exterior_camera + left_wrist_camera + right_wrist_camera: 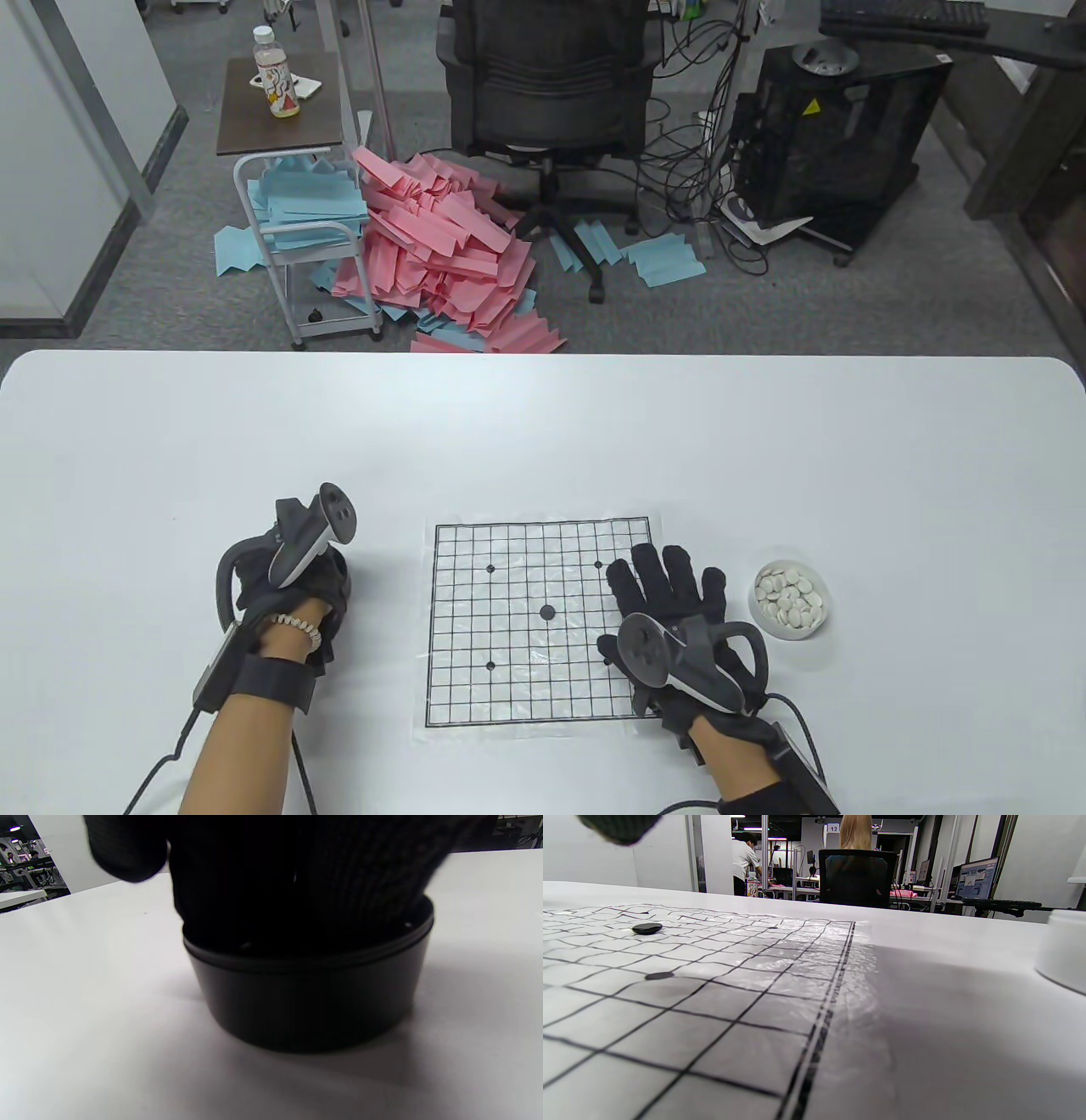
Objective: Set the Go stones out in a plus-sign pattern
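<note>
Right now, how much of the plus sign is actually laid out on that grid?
Barely begun. One black stone sits at the centre of the board; the smaller dots look printed. The left hand reaches into the black bowl, apparently for another stone, though none shows. The right hand lies flat on the board's right edge, beside the bowl of white stones. All four arms of the plus remain.

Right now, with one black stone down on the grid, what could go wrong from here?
The right hand lies flat on the board sheet; lifting or sliding it may drag the thin, wrinkled sheet and shift the black stone. The left hand is in the black bowl and could tip it when pulling out.
</note>
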The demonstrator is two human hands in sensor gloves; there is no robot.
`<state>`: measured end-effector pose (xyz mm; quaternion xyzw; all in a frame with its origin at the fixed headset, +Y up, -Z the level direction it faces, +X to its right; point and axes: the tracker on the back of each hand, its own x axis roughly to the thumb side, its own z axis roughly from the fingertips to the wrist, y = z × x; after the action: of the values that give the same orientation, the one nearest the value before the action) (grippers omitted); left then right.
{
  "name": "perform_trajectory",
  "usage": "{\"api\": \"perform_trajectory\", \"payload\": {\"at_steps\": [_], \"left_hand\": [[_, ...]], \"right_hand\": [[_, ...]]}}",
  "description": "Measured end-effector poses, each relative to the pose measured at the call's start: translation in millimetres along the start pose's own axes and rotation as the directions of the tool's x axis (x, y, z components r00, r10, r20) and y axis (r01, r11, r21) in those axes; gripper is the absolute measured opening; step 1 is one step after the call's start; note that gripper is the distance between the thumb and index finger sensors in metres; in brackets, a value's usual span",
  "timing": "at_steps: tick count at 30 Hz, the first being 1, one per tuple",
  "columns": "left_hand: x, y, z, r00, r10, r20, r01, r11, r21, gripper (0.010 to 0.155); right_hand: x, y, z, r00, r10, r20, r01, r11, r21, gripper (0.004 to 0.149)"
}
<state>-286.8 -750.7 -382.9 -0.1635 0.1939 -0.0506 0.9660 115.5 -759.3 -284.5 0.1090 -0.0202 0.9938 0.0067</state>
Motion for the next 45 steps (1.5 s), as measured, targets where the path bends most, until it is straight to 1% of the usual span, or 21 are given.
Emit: {"api": "perform_trajectory", "payload": {"at_steps": [1,4,6,7,8,11,19,22,24,25,32,35,38,40,43,45], "left_hand": [[0,0,-1,1.0,0.003,-0.005,-0.003,1.0,0.018,0.055],[2,-2,-3,1.0,-0.007,0.011,0.007,1.0,0.003,0.056],[4,-3,-3,0.999,-0.032,0.006,0.031,0.999,0.031,0.056],[4,-3,-3,0.999,-0.04,0.004,0.04,0.998,0.039,0.054],[4,-4,-3,0.998,-0.061,-0.002,0.061,0.997,0.048,0.054],[5,-7,-3,0.996,-0.087,0.013,0.085,0.99,0.109,0.049],[2,-9,-3,0.997,-0.076,0.027,0.072,0.987,0.145,0.043],[2,-10,-1,0.996,-0.077,0.033,0.071,0.983,0.171,0.041],[2,-10,1,0.996,-0.085,0.032,0.076,0.973,0.216,0.038],[2,-10,1,0.996,-0.084,0.031,0.076,0.974,0.214,0.038],[4,-2,7,0.994,-0.102,0.043,0.088,0.961,0.261,0.038],[6,5,12,0.994,-0.098,0.043,0.08,0.949,0.304,0.038],[17,16,21,0.992,-0.087,0.093,0.051,0.94,0.338,0.039],[29,25,32,0.986,-0.085,0.144,0.025,0.927,0.373,0.039],[48,34,46,0.97,-0.05,0.237,-0.044,0.925,0.377,0.039],[67,37,57,0.948,-0.022,0.318,-0.104,0.923,0.372,0.039]], "right_hand": [[0,0,0,1.0,0.0,-0.001,0.0,1.0,0.001,0.084],[0,0,0,1.0,0.001,-0.003,-0.001,1.0,0.004,0.083],[0,0,0,1.0,0.001,-0.005,-0.001,1.0,0.005,0.083],[0,0,0,1.0,0.001,-0.005,-0.001,1.0,0.005,0.084],[0,0,0,1.0,0.002,-0.006,-0.002,1.0,0.006,0.083],[0,0,0,1.0,0.002,-0.008,-0.002,1.0,0.008,0.084],[-1,-1,0,1.0,0.0,-0.006,0.0,1.0,0.006,0.083],[-1,0,0,1.0,0.0,-0.005,0.0,1.0,0.005,0.083],[-1,0,0,1.0,-0.001,-0.005,0.001,1.0,0.006,0.083],[-1,0,0,1.0,0.0,-0.004,0.0,1.0,0.006,0.084],[-1,0,0,1.0,-0.001,-0.004,0.001,1.0,0.005,0.084],[-1,0,0,1.0,-0.001,-0.004,0.001,1.0,0.005,0.084],[-1,0,0,1.0,-0.001,-0.004,0.001,1.0,0.005,0.083],[-1,0,0,1.0,-0.001,-0.004,0.001,1.0,0.005,0.083],[-1,0,0,1.0,-0.001,-0.004,0.001,1.0,0.005,0.084],[-1,-1,0,1.0,-0.001,-0.004,0.001,1.0,0.003,0.083]]}}
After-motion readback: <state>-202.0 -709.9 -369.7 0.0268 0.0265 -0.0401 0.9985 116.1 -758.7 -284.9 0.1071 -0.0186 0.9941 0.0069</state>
